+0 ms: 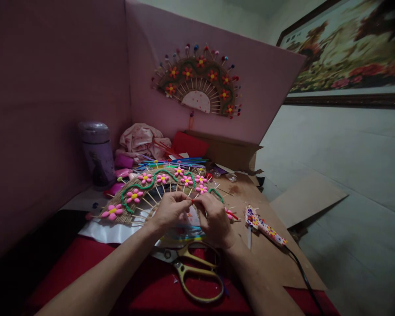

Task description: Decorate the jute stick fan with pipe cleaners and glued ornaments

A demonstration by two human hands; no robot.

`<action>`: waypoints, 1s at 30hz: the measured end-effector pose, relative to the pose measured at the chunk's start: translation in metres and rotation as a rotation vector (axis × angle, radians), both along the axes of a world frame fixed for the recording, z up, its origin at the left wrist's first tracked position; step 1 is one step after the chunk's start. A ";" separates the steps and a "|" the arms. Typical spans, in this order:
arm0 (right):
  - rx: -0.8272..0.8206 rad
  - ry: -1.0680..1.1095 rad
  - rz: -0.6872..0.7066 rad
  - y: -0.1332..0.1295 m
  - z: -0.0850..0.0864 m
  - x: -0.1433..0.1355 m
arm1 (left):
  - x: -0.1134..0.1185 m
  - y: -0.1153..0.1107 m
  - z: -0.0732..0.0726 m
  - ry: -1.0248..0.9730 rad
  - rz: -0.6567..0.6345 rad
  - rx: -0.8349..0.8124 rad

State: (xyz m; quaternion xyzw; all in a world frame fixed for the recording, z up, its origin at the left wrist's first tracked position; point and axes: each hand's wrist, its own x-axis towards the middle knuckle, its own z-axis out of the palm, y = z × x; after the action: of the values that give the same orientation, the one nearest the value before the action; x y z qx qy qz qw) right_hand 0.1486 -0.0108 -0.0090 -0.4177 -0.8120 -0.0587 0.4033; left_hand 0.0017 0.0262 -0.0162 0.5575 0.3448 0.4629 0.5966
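My left hand (pixel 171 210) and my right hand (pixel 214 217) meet over the middle of a fan-shaped craft piece (pixel 120 213). Both are closed, thumb and fingertips pinching a thin red pipe cleaner, mostly hidden in the fingers; a red end (pixel 232 215) shows past my right hand. The fan has a twine-wrapped band on thin wooden sticks, pink flowers (pixel 134 195) with yellow centres, and a wavy green pipe cleaner (pixel 129 206). Scissors (pixel 200 272) with gold-coloured handles lie below my hands, partly under my right wrist.
A flower-patterned glue gun (pixel 265 226) with a black cord lies on cardboard (pixel 283 267) at right. Behind the fan are coloured pipe cleaners (pixel 184 163), a purple flask (pixel 97 153) and pink cloth (pixel 141 136). A similar finished fan (pixel 197 81) hangs on the pink panel.
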 end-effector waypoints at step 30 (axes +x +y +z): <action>0.020 0.188 -0.114 -0.005 -0.002 -0.006 | -0.007 -0.006 0.020 -0.043 -0.193 -0.135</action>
State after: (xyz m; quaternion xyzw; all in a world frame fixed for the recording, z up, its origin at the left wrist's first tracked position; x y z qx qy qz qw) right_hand 0.1423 -0.0156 -0.0111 -0.4630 -0.7449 -0.0499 0.4779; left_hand -0.0050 0.0198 0.0037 0.5366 0.3069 0.3910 0.6818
